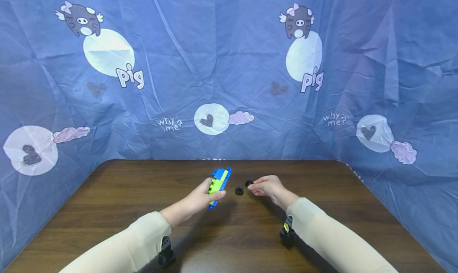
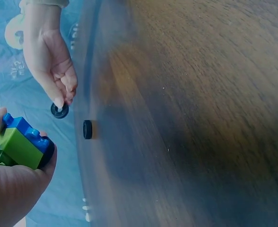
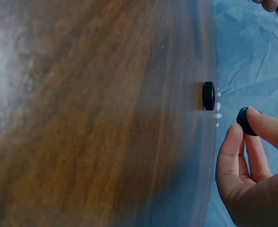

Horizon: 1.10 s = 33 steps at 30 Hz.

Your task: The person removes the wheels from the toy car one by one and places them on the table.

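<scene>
My left hand (image 1: 196, 200) holds a blue and lime-green toy brick model (image 1: 222, 177) above the table, thumb on the near side and fingers round the other. In the left wrist view, a dark round part shows at one end of that brick model (image 2: 23, 146), partly covered by the hand. Between thumb and fingertips, my right hand (image 1: 272, 187) pinches a small black toy wheel (image 3: 243, 120), raised off the tabletop. A second black wheel (image 1: 239, 191) lies flat on the wood, between the two hands.
The brown wooden table (image 1: 143, 185) stretches under both arms. Behind it and along its sides hangs a blue printed cloth (image 1: 232, 66) with pigs, hearts and clouds. Each sleeve carries a black wrist device (image 1: 166, 253) near the cuff.
</scene>
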Each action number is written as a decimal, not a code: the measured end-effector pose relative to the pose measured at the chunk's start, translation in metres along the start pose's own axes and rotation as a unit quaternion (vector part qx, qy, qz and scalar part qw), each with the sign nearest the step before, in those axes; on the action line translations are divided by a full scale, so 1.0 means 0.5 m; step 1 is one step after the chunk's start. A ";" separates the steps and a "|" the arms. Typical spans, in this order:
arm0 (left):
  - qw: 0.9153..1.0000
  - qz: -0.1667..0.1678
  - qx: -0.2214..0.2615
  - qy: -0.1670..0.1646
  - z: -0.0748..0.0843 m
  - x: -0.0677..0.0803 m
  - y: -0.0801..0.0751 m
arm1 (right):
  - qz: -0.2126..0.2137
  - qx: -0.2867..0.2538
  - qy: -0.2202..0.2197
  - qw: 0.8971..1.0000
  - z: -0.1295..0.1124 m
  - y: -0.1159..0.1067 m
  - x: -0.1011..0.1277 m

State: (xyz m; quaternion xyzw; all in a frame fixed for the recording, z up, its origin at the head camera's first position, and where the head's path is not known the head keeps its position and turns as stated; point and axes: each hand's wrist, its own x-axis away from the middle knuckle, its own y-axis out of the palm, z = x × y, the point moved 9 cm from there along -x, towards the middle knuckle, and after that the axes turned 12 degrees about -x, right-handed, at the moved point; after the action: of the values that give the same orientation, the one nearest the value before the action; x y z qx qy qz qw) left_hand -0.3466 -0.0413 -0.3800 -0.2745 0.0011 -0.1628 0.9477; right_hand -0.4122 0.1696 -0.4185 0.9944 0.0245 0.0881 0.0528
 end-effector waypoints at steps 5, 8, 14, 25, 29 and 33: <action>1.000 -0.004 -0.001 -0.005 -0.003 0.002 0.002 | 0.001 -0.004 0.010 1.000 0.013 0.000 -0.012; 1.000 -0.007 -0.004 -0.007 -0.005 0.004 0.004 | 0.006 0.014 0.022 1.000 0.023 -0.002 -0.017; 1.000 -0.009 0.002 -0.005 -0.010 0.004 0.011 | 0.020 0.072 0.024 0.997 0.030 -0.006 -0.020; 1.000 0.003 -0.003 0.008 -0.006 0.005 0.010 | 0.065 0.113 0.028 0.991 0.029 -0.017 -0.026; 1.000 0.010 -0.008 0.003 -0.008 0.006 0.008 | 0.064 0.121 0.031 0.990 0.030 -0.016 -0.030; 1.000 0.011 -0.008 -0.005 -0.013 0.005 0.009 | 0.068 0.118 0.036 0.990 0.031 -0.015 -0.031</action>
State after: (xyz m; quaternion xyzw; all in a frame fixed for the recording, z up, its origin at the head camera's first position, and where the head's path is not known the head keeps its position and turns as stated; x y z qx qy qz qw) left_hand -0.3433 -0.0422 -0.3877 -0.2825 0.0003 -0.1511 0.9473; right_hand -0.4251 0.1746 -0.4372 0.9892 -0.0310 0.1237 -0.0723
